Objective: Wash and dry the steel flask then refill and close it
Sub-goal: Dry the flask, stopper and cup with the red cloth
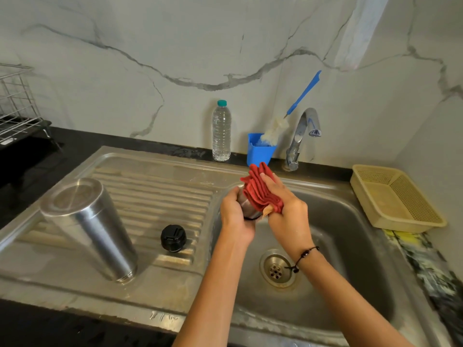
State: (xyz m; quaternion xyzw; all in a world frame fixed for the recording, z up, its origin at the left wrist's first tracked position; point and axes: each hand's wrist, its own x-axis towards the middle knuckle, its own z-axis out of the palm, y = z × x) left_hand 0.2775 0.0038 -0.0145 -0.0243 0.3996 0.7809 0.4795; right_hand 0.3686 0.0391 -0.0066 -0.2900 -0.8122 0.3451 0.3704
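Fingers: left hand (234,211) curls round a small steel cup (246,206); right hand (285,204) presses a bunched red cloth (260,189) onto it, above the basin.
Sink (350,246): steel basin at right, ribbed drainboard at left, set in the dark counter (30,171).
Flask (90,226): steel body standing mouth-down on the drainboard, near left.
Bottle (221,131): clear plastic, upright by the far wall.
Lid (173,238): black, on the drainboard right of the flask.

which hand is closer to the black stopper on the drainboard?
Left. The left hand grips a steel cup over the basin edge, right of the black stopper. The right hand, wiping with the red cloth, is farther right.
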